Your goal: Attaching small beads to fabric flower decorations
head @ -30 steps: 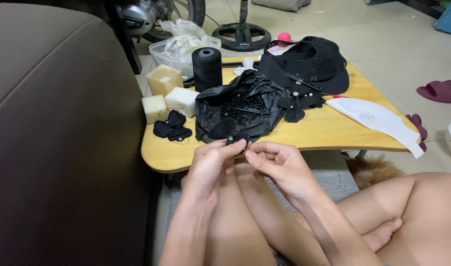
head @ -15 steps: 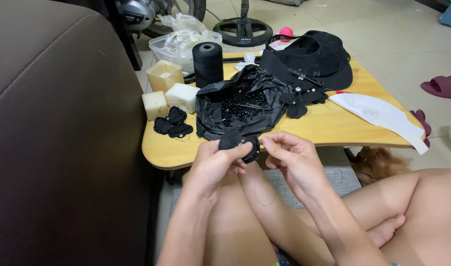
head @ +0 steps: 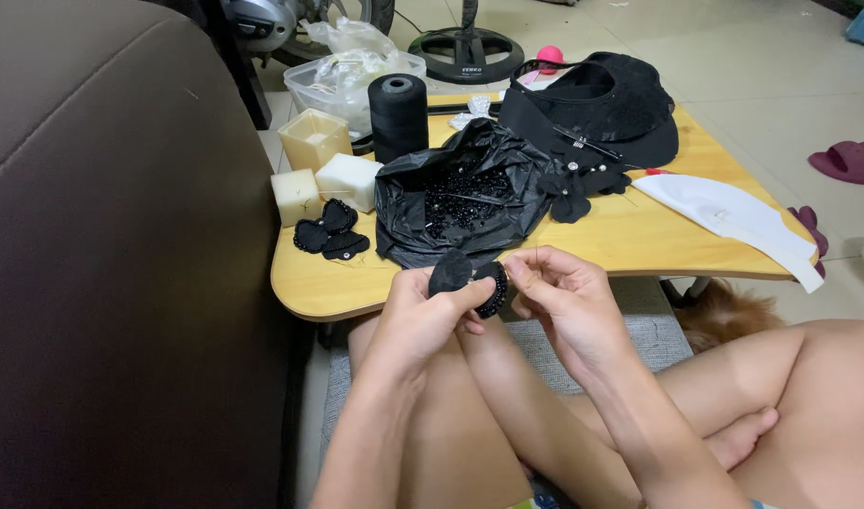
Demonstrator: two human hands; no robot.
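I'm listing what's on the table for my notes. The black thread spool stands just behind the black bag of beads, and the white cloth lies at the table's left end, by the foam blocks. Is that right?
Not quite. The white cloth lies at the table's right end, away from the foam blocks; the head view shows it. The black thread spool does stand just behind the black bag of beads.

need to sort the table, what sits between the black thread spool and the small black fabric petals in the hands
In the head view, an open black plastic bag of small black beads lies between the thread spool and the fabric petals pinched by the left hand.
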